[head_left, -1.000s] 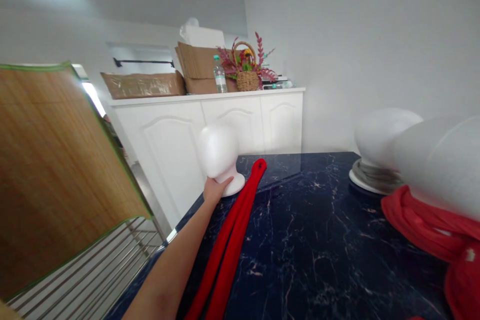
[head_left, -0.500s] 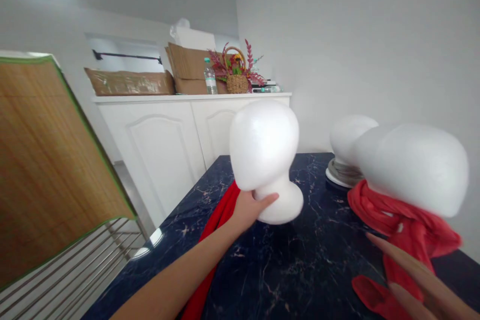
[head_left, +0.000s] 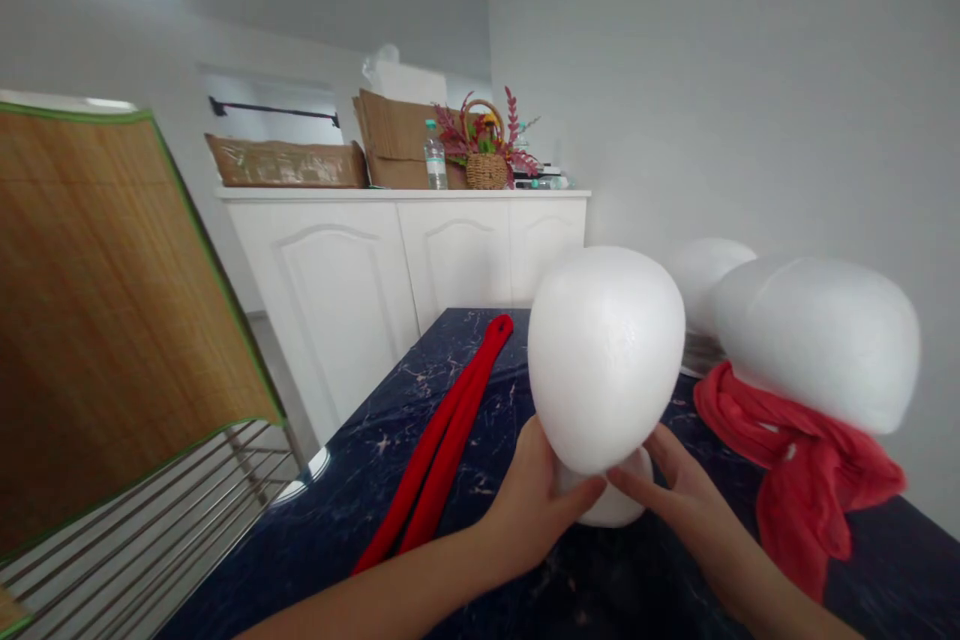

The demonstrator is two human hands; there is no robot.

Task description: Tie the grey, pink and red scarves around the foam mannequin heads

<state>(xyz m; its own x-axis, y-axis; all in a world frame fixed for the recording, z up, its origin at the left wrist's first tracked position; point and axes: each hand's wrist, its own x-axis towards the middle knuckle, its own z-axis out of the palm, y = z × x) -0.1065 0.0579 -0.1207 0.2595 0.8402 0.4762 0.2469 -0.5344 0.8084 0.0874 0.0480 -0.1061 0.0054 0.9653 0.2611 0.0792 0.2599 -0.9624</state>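
A white foam mannequin head (head_left: 606,350) stands upright at the near middle of the dark marbled table (head_left: 390,420). Around the left side of its neck wraps my left hand (head_left: 544,490), thumb across the front. My right hand (head_left: 671,480) grips the neck from the right, and the two thumbs almost meet under the chin. To the left, a red scarf (head_left: 450,435) lies folded double in a long strip. Right of my hands is a second foam head (head_left: 817,335) with a coral-red scarf (head_left: 810,470) tied about its neck.
Behind the second head stands a third foam head (head_left: 709,270), partly hidden. A white cabinet (head_left: 330,270) at the back carries cardboard boxes (head_left: 285,163), a water bottle (head_left: 435,157) and a flower basket (head_left: 486,170). A bamboo-mat-covered chair (head_left: 112,320) and metal rails (head_left: 165,530) are at left.
The foam head has moved right and nearer, uncovering more of the red scarf. My right hand has come from beside the coral-red scarf onto the head's neck.
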